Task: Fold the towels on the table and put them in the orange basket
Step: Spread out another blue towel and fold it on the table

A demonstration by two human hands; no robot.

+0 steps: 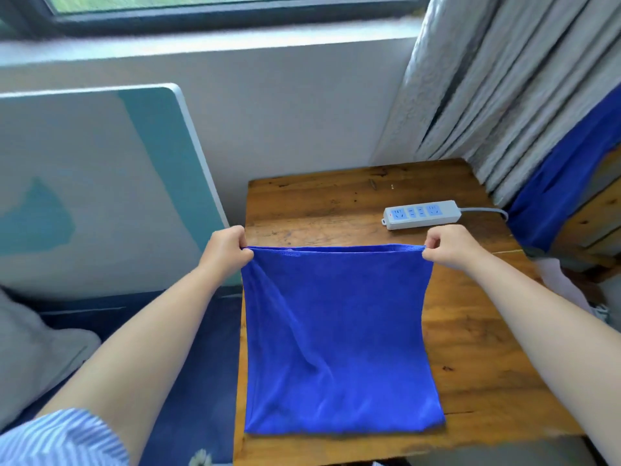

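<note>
A blue towel (339,338) is stretched over the wooden table (477,348), folded double, its near edge lying on the table by the front. My left hand (226,252) pinches its far left corner. My right hand (450,245) pinches its far right corner. Both hands hold the far edge taut and raised a little above the tabletop. The orange basket is not in view.
A white power strip (421,214) with a grey cable lies on the far part of the table. Grey curtains (504,89) hang at the right, with blue cloth (564,176) beside them. A white and teal panel (100,183) stands to the left, below a window.
</note>
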